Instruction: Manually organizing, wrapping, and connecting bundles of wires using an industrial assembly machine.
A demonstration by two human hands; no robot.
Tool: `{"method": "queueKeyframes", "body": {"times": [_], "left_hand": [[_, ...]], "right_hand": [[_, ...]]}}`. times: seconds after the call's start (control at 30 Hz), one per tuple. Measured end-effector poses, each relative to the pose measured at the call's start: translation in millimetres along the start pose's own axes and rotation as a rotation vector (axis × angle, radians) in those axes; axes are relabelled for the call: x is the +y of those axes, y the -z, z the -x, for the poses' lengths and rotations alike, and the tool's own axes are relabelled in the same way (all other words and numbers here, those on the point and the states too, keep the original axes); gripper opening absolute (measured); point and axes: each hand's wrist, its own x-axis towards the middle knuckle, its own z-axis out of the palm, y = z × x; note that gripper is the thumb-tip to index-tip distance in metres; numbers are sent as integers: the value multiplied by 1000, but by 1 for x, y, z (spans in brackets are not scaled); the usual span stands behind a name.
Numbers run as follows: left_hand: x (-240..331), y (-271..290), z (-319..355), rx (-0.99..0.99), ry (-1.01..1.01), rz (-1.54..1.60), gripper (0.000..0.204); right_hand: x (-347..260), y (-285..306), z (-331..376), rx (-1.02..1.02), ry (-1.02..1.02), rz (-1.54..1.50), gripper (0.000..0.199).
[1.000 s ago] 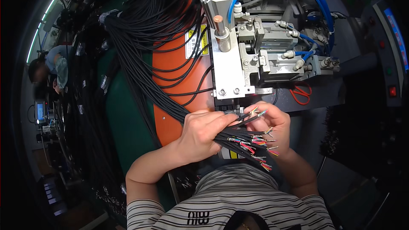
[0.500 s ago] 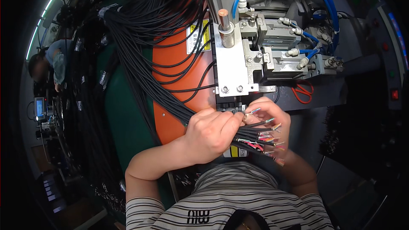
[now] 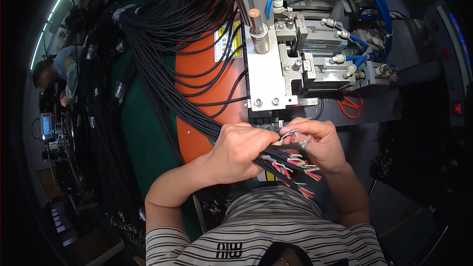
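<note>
Left grip (image 3: 237,149) clasping black cables (image 3: 196,121), right grip (image 3: 322,145) pinching a blue wire end (image 3: 291,132)

On the left, a firm hold is probably steadying the bundle; on the right, a light fingertip pinch should be sparing the thin conductors. Smooth, rounded black cables are curving over the flat orange panel (image 3: 192,147) into the left fist, coloured strands (image 3: 283,169) are splaying raggedly beyond it, and the blocky silver machine (image 3: 266,79) is standing just past both hands.

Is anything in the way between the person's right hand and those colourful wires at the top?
Nothing visible is. The right hand has its fingertips right at the top coloured wires, while the left hand grips the black cables beside them.
</note>
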Motion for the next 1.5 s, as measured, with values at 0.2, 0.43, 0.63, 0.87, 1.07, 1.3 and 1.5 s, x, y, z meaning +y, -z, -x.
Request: {"method": "queueKeyframes", "body": {"times": [0.2,0.43,0.63,0.87,1.07,1.3,1.5], "left_hand": [[-3,9,-5,-113,139,263,27],[-10,20,-3,-224,321,463,27],[-9,23,-5,-266,432,609,18],[0,18,-5,-245,515,539,19],[1,3,1,-89,221,179,28],[7,-2,7,-94,-28,-375,49],[5,-2,9,-134,-27,-419,50]], "right_hand": [[-1,2,-6,-44,-71,-302,21],[-2,2,-8,-50,-116,-251,19],[-12,-5,-8,-32,41,55,17],[-8,-5,-9,5,92,106,15],[-11,-4,-11,66,399,752,11],[-23,-14,-9,110,401,1362,18],[-15,-9,-10,67,371,1348,22]]}}
